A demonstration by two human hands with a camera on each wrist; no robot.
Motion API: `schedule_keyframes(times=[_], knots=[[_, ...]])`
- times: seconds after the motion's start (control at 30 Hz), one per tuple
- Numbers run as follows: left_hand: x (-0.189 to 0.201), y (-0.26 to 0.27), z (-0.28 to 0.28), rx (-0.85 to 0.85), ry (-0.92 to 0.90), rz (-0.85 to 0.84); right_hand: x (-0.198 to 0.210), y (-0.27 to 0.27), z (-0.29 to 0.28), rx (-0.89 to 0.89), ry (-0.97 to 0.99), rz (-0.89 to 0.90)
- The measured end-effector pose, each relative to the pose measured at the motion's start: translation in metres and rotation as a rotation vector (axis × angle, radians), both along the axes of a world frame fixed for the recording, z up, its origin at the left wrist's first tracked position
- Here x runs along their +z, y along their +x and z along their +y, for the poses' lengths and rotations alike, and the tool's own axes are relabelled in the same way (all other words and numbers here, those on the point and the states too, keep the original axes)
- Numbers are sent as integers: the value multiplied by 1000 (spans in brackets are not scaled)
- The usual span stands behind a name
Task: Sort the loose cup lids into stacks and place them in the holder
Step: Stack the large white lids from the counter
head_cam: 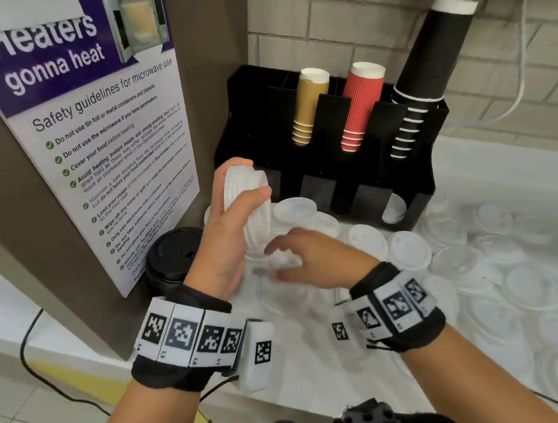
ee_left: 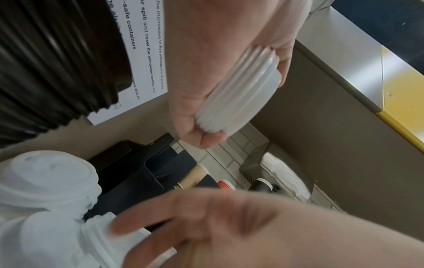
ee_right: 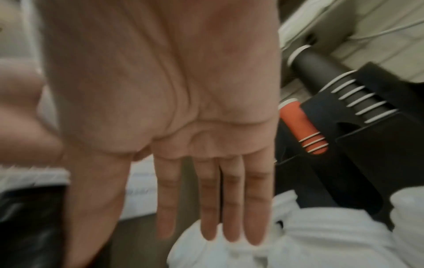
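Left hand gripping stack of white lids, thumb curled over front rim, fingers wrapped behind; held above counter, just in front of holder's left bay. Stack axis tilted, upper end toward holder, lower end toward right hand. Right hand flat, fingers straight and together, gripping nothing, over loose lids scattered across white counter. Boxed in left by brown panel carrying microwave poster; black lid stack at its foot, beside left wrist. Holder at tiled back wall, upper slots taken by tan cups, red cups, black cups. Open room mostly rightward along counter, though littered with lids.
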State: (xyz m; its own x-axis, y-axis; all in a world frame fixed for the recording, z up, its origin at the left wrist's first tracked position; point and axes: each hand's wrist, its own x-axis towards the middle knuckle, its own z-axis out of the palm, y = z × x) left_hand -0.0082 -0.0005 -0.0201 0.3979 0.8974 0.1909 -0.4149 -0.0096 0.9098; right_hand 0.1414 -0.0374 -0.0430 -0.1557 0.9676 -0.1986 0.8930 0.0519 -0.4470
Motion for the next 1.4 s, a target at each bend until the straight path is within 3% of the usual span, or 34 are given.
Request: schedule_keyframes(times=[0.17, 0.3, 0.47, 0.6, 0.67, 0.73, 1.0, 1.4], knots=[[-1, -1, -2, -13, -14, 17, -25, -19, 7, 103, -183, -344], [-3, -2, -2, -21, -31, 13, -35, -20, 13, 104, -244, -356], [1, -6, -1, -1, -50, -37, -20, 4, 11, -25, -108, -69], [2, -7, -1, 2, -45, -35, 10, 31, -8, -240, 206, 505], [0, -3, -1, 12, -33, -13, 22, 33, -21, -255, 311, 804], [-1, 1, -2, 11, -30, 6, 29, 28, -30, -198, 347, 932], [-1, 16, -7, -54, 40, 18, 24, 3, -34, -161, 434, 998], [-2, 16, -8, -120, 71, 120, 27, 9, -31, -119, 416, 948]])
